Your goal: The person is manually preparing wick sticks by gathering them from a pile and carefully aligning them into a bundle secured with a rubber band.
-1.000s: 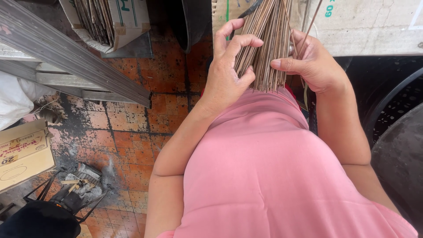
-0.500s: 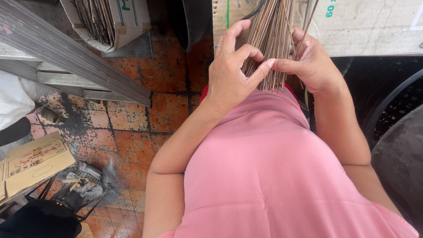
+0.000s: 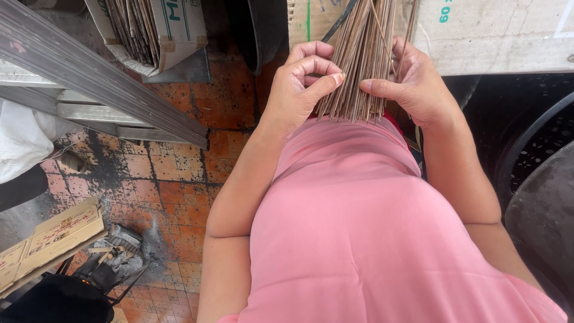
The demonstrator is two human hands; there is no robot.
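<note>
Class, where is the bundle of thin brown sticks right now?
The bundle of thin brown sticks stands upright at top centre, between the left hand and right hand.

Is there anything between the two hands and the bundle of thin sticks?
Nothing visible is in the way. The left hand and the right hand both already touch the bundle of thin brown sticks, one on each side, with the thumbs pressing near its lower end above the pink shirt.

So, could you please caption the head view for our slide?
Both hands, left hand and right hand, grip a bundle of thin brown sticks above a tiled floor.
</note>
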